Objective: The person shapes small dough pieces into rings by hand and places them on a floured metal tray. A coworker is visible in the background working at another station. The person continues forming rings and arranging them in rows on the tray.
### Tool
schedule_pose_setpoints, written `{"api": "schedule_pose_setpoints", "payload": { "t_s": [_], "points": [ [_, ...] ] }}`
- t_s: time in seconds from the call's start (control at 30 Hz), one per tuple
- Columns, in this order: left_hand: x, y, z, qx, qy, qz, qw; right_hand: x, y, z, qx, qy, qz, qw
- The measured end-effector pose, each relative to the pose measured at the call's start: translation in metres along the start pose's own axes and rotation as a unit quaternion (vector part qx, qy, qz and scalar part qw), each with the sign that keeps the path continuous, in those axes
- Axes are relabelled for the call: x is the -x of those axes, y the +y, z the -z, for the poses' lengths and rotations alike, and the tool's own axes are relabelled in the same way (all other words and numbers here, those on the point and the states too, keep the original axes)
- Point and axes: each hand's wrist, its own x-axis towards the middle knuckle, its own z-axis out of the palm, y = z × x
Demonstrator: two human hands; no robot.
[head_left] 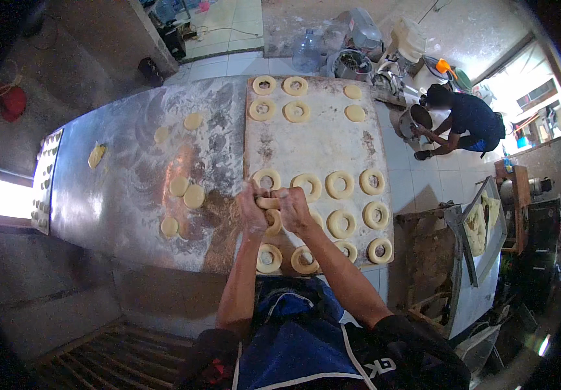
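Between my two hands is a ring of raw dough (268, 203), held above a floured wooden board (316, 144). My left hand (252, 208) has its fingers curled round the ring's left side, and my right hand (294, 209) grips its right side. Under and around my hands, more dough rings (340, 184) lie in rows on the board, some partly hidden by my hands and forearms. Farther off on the same board are several rings (296, 112) and two flat dough discs (354, 114).
Left of the board, a flour-dusted metal table (131, 188) carries several dough discs (194, 196) and a yellowish scrap (96, 156). At its far left end stands a tray (47, 182). Back right, a person (472, 120) crouches holding a metal pot (414, 121). A large water bottle (306, 53) stands behind.
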Motion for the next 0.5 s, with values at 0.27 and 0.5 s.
{"api": "schedule_pose_setpoints", "payload": {
  "t_s": [0.27,0.5],
  "points": [
    [-0.050,-0.034,0.018,-0.002,-0.043,-0.028,0.999,-0.029,-0.007,0.012,0.118,-0.058,0.039,0.991],
    [-0.092,-0.006,0.004,-0.022,0.039,-0.006,0.999,-0.086,-0.035,0.026,0.067,-0.093,0.051,0.992]
  ]
}}
